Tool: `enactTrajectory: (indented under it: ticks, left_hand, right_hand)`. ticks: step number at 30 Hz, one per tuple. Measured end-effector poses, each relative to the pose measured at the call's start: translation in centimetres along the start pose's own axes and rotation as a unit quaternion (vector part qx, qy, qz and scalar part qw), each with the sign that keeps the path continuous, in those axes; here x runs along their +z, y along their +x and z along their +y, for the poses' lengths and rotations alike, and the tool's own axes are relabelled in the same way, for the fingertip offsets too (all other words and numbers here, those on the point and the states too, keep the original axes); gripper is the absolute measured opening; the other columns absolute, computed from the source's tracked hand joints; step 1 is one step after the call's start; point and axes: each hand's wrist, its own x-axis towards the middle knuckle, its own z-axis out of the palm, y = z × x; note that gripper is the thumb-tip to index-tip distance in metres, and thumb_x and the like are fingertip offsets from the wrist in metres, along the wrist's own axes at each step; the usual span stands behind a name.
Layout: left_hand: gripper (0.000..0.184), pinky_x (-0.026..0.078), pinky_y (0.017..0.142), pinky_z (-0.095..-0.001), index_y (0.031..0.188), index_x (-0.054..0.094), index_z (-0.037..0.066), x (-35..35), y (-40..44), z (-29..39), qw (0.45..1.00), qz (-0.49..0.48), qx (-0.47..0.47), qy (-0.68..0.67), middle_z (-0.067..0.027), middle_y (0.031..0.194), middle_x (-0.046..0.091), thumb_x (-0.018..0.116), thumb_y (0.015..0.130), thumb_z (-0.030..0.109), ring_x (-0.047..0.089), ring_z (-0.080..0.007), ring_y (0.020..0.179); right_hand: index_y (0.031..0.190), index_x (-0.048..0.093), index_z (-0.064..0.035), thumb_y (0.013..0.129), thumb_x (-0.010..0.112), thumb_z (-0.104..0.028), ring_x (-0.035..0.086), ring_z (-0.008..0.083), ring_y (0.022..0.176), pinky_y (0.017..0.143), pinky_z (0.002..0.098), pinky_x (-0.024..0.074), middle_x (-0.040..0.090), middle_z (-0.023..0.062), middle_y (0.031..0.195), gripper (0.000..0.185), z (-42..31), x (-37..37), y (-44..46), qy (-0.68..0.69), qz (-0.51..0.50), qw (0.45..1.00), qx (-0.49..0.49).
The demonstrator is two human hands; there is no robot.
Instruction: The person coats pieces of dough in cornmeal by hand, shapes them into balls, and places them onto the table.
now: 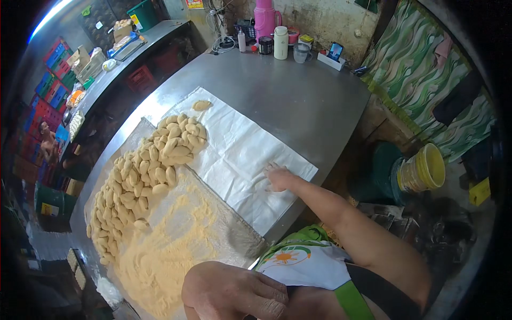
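My right hand (277, 177) lies open on a white sheet (240, 144) that looks like a flattened sack, spread on the metal table. My left hand (237, 290) is close to the camera at the bottom, its powder-dusted fingers loosely extended, with nothing visible in it. Beyond it, pale yellow crumbs (160, 266) cover a plastic-like sheet (240, 237). A large heap of oval dough pieces (130, 178) runs along the table's left side and reaches onto the white sheet. One single dough piece (201, 105) sits apart near the sheet's far corner.
At the table's (298, 101) back stand a pink thermos (265, 21), a cream flask (280, 44), a mug (301, 53) and a propped phone (335, 51). Right of the table are a yellow bucket (426, 166) and a patterned curtain (421, 69). Another person (49, 141) is far left near stacked crates (56, 58).
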Motion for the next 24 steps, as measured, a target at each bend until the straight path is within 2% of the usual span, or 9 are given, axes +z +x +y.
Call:
enactTrajectory:
  ticks: [5,10,13,16,18,20,22,24]
  left_hand:
    - [0.025,0.045,0.056,-0.0349,0.119,0.073,0.025,0.5,-0.3,0.3,0.999,0.032,0.014,0.011,-0.0111,0.09,0.058,0.07,0.094,0.028,0.056,-0.0237,0.066]
    - [0.026,0.045,0.056,-0.035,0.119,0.073,0.025,0.6,-0.3,0.2,1.0,0.013,0.013,0.017,-0.0119,0.091,0.059,0.071,0.093,0.028,0.057,-0.0235,0.068]
    - [0.026,0.046,0.056,-0.0351,0.12,0.073,0.026,1.0,-1.0,0.1,1.0,0.005,0.01,0.026,-0.0126,0.092,0.059,0.071,0.093,0.028,0.057,-0.0231,0.068]
    - [0.071,0.052,0.065,-0.0451,0.125,0.059,0.006,1.5,-5.8,-1.7,0.996,0.023,0.063,0.062,-0.0126,0.087,0.063,0.094,0.067,0.028,0.058,-0.0277,0.064]
    - [0.071,0.053,0.069,-0.0438,0.132,0.057,0.007,1.9,-10.5,-0.7,0.97,0.209,-0.078,0.095,-0.0134,0.093,0.063,0.092,0.072,0.022,0.06,-0.028,0.071]
    - [0.064,0.052,0.08,-0.0366,0.121,0.06,0.0,1.5,-13.9,0.3,0.869,0.355,-0.22,0.265,-0.0117,0.099,0.065,0.091,0.068,0.013,0.063,-0.0237,0.081]
    - [0.073,0.053,0.078,-0.0331,0.138,0.056,0.004,1.9,-18.6,-0.1,0.698,0.478,-0.372,0.382,-0.008,0.099,0.064,0.088,0.073,0.012,0.064,-0.0215,0.088]
    - [0.066,0.053,0.077,-0.0327,0.134,0.058,0.002,3.0,-24.5,-0.9,0.526,0.549,-0.484,0.434,-0.0091,0.095,0.066,0.086,0.074,0.012,0.065,-0.0189,0.084]
  right_hand:
    - [0.149,0.037,-0.0009,0.084,0.071,-0.046,0.019,0.0347,0.151,0.117,0.0533,0.0297,0.029,0.0181,0.159,0.087,-0.2,-0.1,0.0,0.003,-0.009,1.0,0.0]
    - [0.149,0.037,-0.0006,0.084,0.071,-0.047,0.019,0.0349,0.151,0.116,0.0539,0.0303,0.029,0.0183,0.159,0.086,0.2,0.6,0.3,-0.006,0.0,1.0,-0.008]
    - [0.137,0.05,-0.0004,0.081,0.074,-0.044,0.029,0.0383,0.147,0.112,0.0537,0.0364,0.038,0.0221,0.154,0.075,0.4,1.0,0.1,0.0,0.054,0.998,-0.025]
    - [0.144,0.044,-0.0003,0.083,0.072,-0.046,0.024,0.0374,0.149,0.115,0.0542,0.0322,0.034,0.0204,0.157,0.081,0.2,0.5,0.1,0.009,0.024,1.0,-0.018]
    - [0.147,0.041,-0.0002,0.084,0.072,-0.047,0.021,0.0369,0.15,0.116,0.0545,0.0302,0.032,0.0196,0.158,0.084,0.3,0.3,0.1,0.016,0.012,1.0,-0.011]
    - [0.146,0.042,0.0003,0.084,0.072,-0.046,0.022,0.0377,0.15,0.117,0.0542,0.0299,0.032,0.0208,0.158,0.083,0.3,0.7,0.0,0.02,0.02,1.0,-0.011]
    - [0.146,0.042,0.0005,0.084,0.072,-0.046,0.023,0.0381,0.15,0.117,0.054,0.0297,0.032,0.0214,0.158,0.083,0.4,0.7,0.0,0.023,0.024,0.999,-0.009]
    - [0.146,0.041,0.0006,0.084,0.072,-0.046,0.024,0.0386,0.149,0.117,0.0536,0.0291,0.03,0.0224,0.158,0.084,0.5,0.7,-0.1,0.021,0.024,0.999,-0.013]
